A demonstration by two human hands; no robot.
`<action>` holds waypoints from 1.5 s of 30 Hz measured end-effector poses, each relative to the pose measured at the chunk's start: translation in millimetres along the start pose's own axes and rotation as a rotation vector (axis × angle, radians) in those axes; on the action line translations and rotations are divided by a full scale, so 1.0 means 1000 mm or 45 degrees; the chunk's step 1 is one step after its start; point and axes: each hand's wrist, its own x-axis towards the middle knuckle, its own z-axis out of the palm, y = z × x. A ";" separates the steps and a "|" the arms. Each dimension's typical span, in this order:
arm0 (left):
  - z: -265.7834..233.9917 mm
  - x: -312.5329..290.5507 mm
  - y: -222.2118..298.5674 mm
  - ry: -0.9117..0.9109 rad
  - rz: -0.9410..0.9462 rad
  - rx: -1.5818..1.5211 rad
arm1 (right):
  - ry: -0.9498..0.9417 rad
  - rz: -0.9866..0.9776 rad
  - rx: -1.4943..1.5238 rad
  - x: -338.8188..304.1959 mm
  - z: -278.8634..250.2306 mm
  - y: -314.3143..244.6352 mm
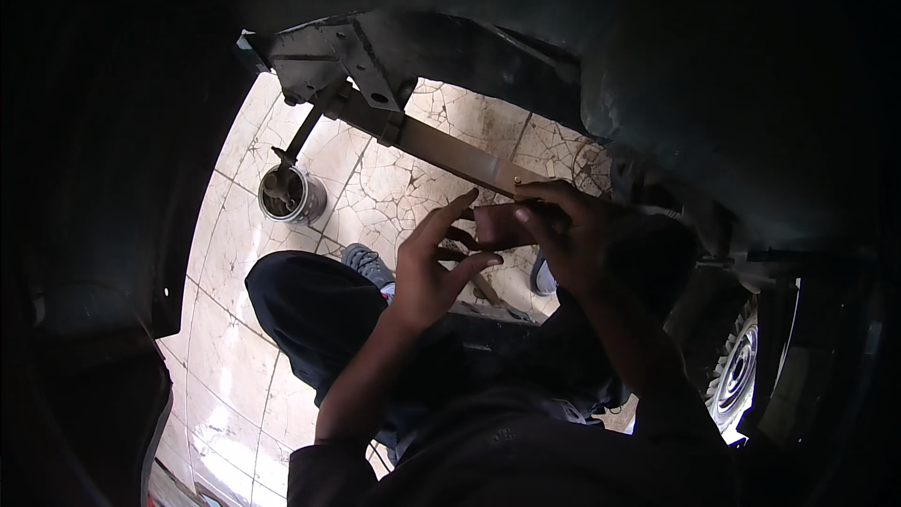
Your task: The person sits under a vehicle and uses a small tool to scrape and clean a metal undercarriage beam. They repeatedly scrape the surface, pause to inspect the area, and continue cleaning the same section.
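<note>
One dark vehicle body (pixel 713 56) overhead, one tan leaf spring (pixel 450 152) bolted to one bracket (pixel 343 61), far end hidden. Judging from this, work is midway: the small flat reddish piece (pixel 502 223) is not yet fitted. One wheel (pixel 737 371), one metal can (pixel 289 193). Right hand (pixel 572 239) pinches the piece just under the spring; left hand (pixel 432 263), fingers spread, touches its end.

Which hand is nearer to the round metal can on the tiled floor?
The left hand. It is raised to the right of the metal can, with cracked tiles between them. The right hand is farther right still, gripping a small dark part under the tan flat bar.
</note>
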 end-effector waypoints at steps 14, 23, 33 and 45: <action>-0.004 -0.014 -0.022 -0.013 -0.042 -0.172 | -0.391 0.788 0.854 -0.005 0.005 0.007; 0.001 -0.013 -0.017 0.158 0.068 0.185 | -0.253 0.726 0.715 -0.012 0.011 0.013; 0.007 -0.018 -0.037 -0.010 -0.294 -0.481 | -0.360 0.702 0.743 -0.017 0.012 0.036; 0.004 -0.023 -0.038 -0.118 -0.562 -0.440 | -0.427 0.798 0.507 -0.017 0.006 0.016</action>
